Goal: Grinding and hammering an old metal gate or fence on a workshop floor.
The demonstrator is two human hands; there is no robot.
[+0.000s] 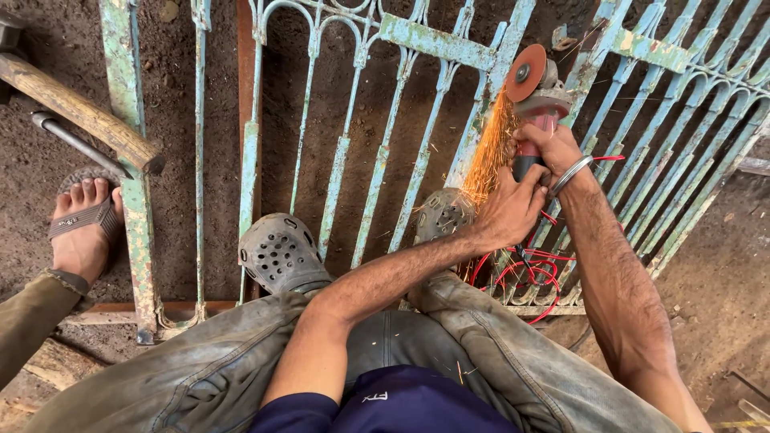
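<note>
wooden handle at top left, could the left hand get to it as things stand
Probably not right away. The left hand is wrapped around the angle grinder with the right hand, sparks flying, and the wooden handle lies far across the gate.

A metal gate (385,136) lies flat on the dirt ground (48,152), filling the upper frame. 2 clogs (278,252) stand on its bars at center. The grinder (536,100) sits upper right, cable (525,273) below it. A sandalled foot (82,224) rests at left, under a wooden handle (80,112).

Grinder (536,104) grip hidden under both hands; gate (385,120) cropped at top.
</note>
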